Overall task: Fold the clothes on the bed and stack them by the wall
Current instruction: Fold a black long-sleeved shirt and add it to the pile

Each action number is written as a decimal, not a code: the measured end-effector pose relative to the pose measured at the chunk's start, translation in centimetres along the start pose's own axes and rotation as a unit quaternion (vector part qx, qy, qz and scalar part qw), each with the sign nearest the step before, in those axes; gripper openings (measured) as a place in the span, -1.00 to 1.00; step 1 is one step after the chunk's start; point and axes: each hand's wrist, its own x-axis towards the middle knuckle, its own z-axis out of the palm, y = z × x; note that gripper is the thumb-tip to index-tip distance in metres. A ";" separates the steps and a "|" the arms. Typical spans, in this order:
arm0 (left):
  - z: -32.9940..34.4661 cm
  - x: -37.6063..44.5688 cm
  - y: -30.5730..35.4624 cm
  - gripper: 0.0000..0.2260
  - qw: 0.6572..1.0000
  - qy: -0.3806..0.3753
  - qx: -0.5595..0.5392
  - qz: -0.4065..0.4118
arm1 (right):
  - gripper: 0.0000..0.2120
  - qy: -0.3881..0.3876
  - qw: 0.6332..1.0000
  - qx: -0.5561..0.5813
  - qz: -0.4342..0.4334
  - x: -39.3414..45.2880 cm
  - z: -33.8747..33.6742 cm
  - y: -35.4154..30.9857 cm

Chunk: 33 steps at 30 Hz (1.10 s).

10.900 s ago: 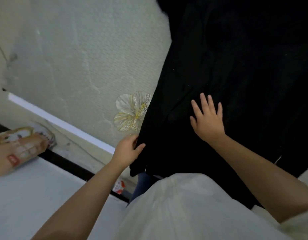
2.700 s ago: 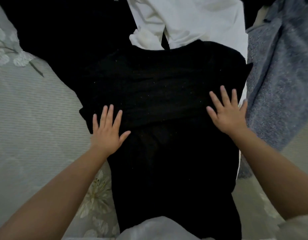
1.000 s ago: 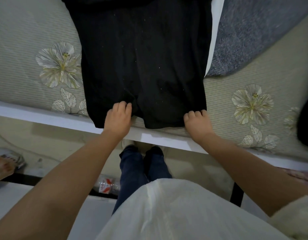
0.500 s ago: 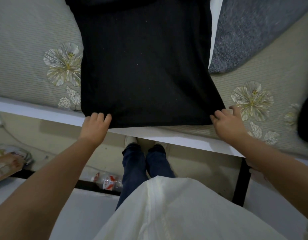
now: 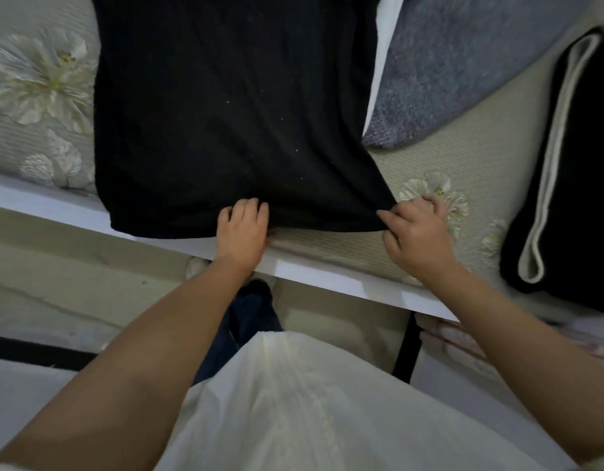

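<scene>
Floral bedding covered the bed (image 5: 463, 158), its white edge running from 9 to 4 o'clock. Spread across 12 o'clock lay the black garment (image 5: 225, 113). Grey knitwear (image 5: 463, 62) sat at 1 o'clock. Left hand (image 5: 242, 229) curled its fingers over the hem; right hand (image 5: 417, 232) pinched the hem's corner.
</scene>
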 end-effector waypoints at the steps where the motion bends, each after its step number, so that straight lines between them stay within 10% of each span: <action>1: -0.3 0.0 -0.6 -0.54 1.000 0.016 -0.013 -0.004 | -0.71 -0.002 1.000 -0.003 0.000 0.1 -0.2 0.2; 11: -3.5 -0.6 -9.1 -0.62 0.988 0.144 -0.019 -0.050 | -0.71 0.026 0.999 0.009 0.043 1.0 -0.5 1.1; 18: -4.8 -3.9 -12.4 -0.72 0.992 0.103 -0.035 -0.066 | -0.66 -0.049 0.998 0.043 0.026 1.2 -0.5 0.8; 26: -2.0 -2.8 -7.1 -0.43 0.995 0.053 -0.070 -0.048 | -0.70 -0.007 0.958 0.086 0.273 5.0 -3.8 2.6; 33: -3.2 -0.1 -7.9 -0.66 0.996 0.020 -0.002 -0.083 | -0.62 -0.017 0.935 0.062 0.350 7.9 -5.2 4.4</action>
